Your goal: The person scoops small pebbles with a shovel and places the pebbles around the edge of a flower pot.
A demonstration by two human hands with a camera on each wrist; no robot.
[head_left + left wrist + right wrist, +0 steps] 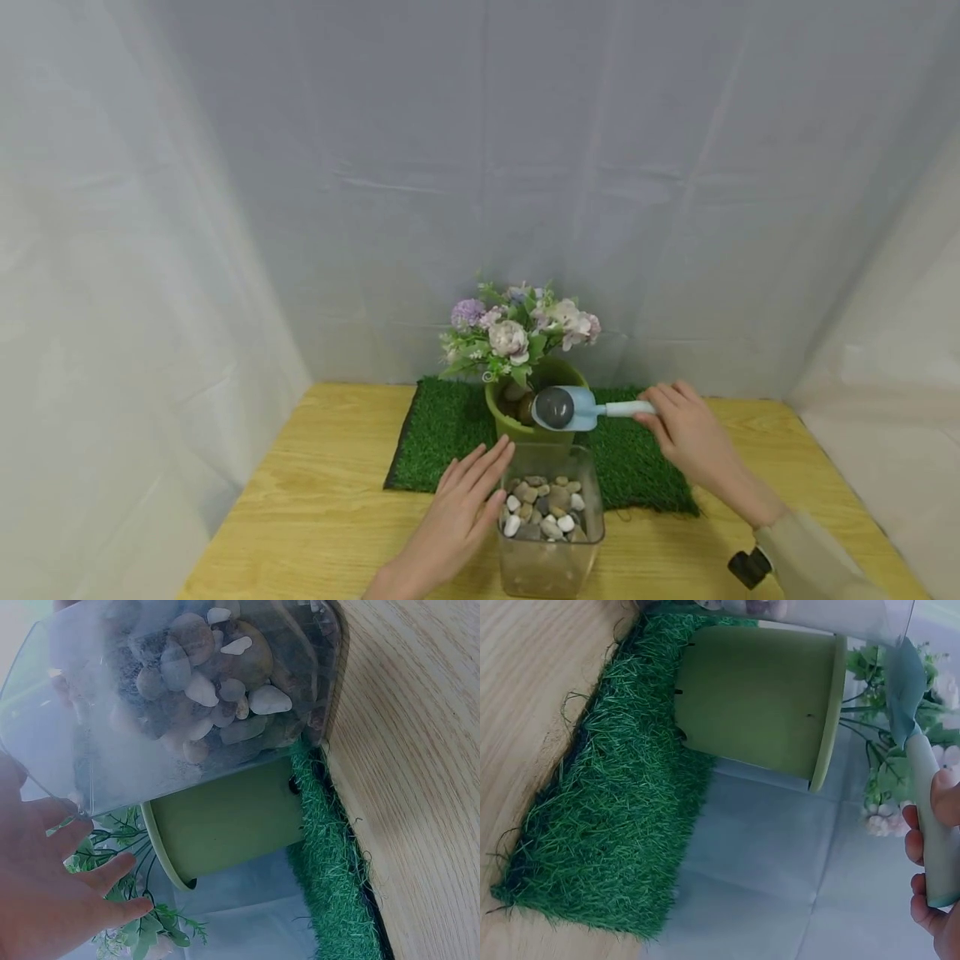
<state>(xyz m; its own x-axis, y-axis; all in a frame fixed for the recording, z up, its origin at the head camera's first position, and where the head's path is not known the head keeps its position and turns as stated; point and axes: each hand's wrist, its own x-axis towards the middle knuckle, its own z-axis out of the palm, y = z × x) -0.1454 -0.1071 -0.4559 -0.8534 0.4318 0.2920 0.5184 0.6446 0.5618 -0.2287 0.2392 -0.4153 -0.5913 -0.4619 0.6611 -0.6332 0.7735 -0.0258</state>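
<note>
the left hand [463, 504], fingers straight and released, lies at the left rim of a clear container [547, 575] of pebbles [543, 508] on the bench [300, 500]. behind it, a green pot [566, 372] with flowers [510, 340] stands on artificial turf [438, 442]. over the pot's right side, a blue scoop [587, 408] bears a dark stone [555, 407]; the right hand [690, 437] grasps its handle [626, 409].

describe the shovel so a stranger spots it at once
On the wooden table, a green pot stands on a grassy mat. The right hand holds the shovel near the pot's rim. Its pale blue scoop, bearing one dark stone, sets it apart.
</note>
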